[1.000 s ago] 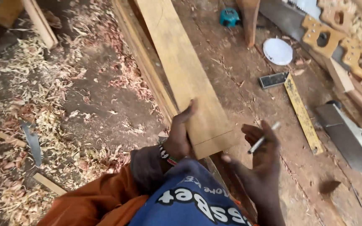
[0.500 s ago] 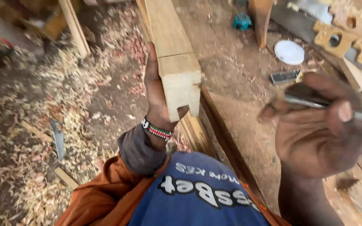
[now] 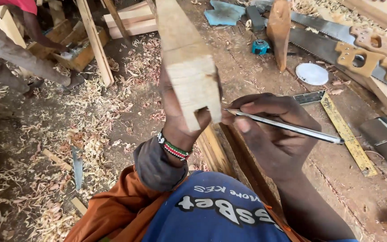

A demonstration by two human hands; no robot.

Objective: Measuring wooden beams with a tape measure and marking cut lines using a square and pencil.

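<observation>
Shaving-strewn workshop floor lies below the pale squared timber beam, raised mid-scene, left hand clamped under its near end, right hand pinching a slim silver pencil; unsteady support could wobble the mark.

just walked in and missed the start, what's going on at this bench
A person holds up the end of a wooden plank with the left hand, gripping it from below so the cut end faces them. The right hand holds a pencil with its tip at the plank's end edge. On the workbench beyond lie two handsaws, a yellow folding rule, a small tape measure and a white round lid. Wood shavings cover the ground to the left.
</observation>
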